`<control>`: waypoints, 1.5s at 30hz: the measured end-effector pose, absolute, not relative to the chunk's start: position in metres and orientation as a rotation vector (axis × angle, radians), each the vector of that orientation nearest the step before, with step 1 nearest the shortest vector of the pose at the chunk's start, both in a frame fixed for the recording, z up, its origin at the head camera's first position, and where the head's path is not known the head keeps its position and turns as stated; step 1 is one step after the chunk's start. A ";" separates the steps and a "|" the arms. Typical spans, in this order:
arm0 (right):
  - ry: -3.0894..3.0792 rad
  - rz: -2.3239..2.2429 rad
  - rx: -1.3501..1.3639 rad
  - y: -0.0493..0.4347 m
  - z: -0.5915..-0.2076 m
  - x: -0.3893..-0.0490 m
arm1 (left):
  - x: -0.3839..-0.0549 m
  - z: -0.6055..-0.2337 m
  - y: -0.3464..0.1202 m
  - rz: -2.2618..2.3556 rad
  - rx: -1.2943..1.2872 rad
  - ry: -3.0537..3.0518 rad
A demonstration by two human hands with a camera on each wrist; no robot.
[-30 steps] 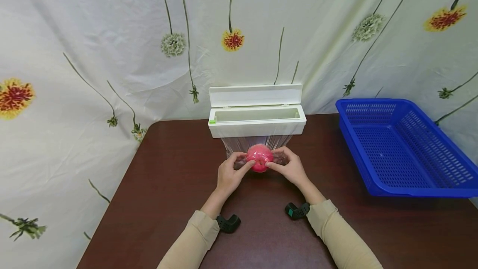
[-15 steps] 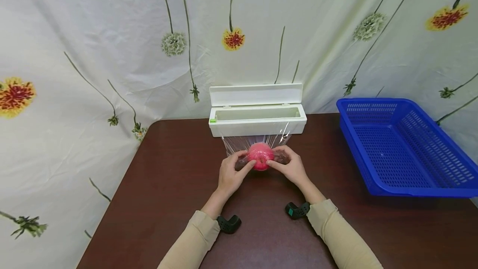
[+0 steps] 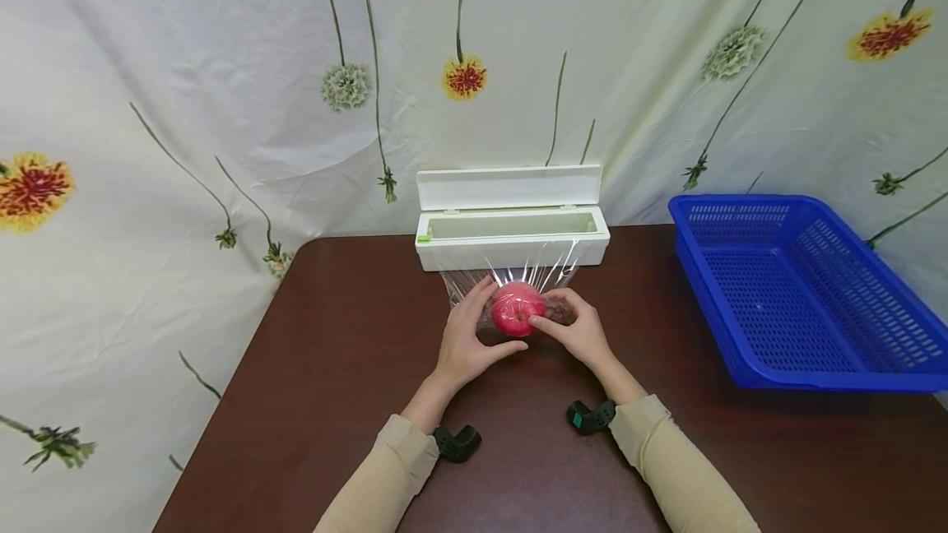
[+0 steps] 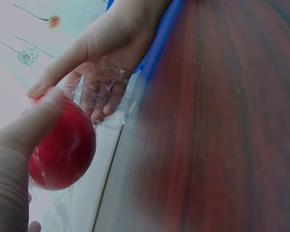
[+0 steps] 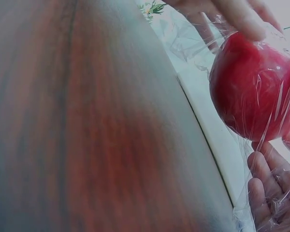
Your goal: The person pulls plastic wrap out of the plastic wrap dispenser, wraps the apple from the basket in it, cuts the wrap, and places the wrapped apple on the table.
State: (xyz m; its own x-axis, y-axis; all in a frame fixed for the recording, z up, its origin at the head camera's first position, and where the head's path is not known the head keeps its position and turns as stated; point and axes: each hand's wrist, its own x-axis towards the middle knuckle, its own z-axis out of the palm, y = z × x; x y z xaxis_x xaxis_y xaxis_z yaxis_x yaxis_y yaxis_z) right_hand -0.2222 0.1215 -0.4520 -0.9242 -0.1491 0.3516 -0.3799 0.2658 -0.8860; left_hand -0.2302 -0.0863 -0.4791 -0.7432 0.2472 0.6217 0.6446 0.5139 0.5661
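A red apple (image 3: 518,308), covered by clear cling film (image 3: 551,276), is in the middle of the head view. The film stretches back from it to a white cling film dispenser box (image 3: 513,253) with a raised lid. My right hand (image 3: 585,337) holds the apple's right side, thumb on its near face and fingers behind in the film. On the other side, my left hand (image 3: 462,348) has its fingers extended along the apple and its thumb stretched out below it. Crinkled film lies over the right hand's fingers (image 5: 270,186) in the right wrist view.
To the right on the dark brown table (image 3: 355,336) stands a blue plastic basket (image 3: 748,373). A flower-printed cloth (image 3: 281,64) hangs behind the table's back edge. Both wrists wear black bands (image 3: 457,443).
My left hand has let go of its pinch on the apple and film; its fingers have straightened and its thumb has swung out. The right hand keeps its hold.
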 end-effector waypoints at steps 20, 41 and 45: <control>-2.355 1.619 0.458 0.126 -0.485 -0.243 | -0.236 -0.480 -0.080 -1.120 -0.761 -2.276; -2.281 1.490 0.699 0.117 -0.481 -0.240 | -0.240 -0.484 -0.079 -1.112 -0.762 -2.269; -2.271 1.571 0.740 0.116 -0.483 -0.242 | -0.240 -0.484 -0.079 -1.131 -0.759 -2.252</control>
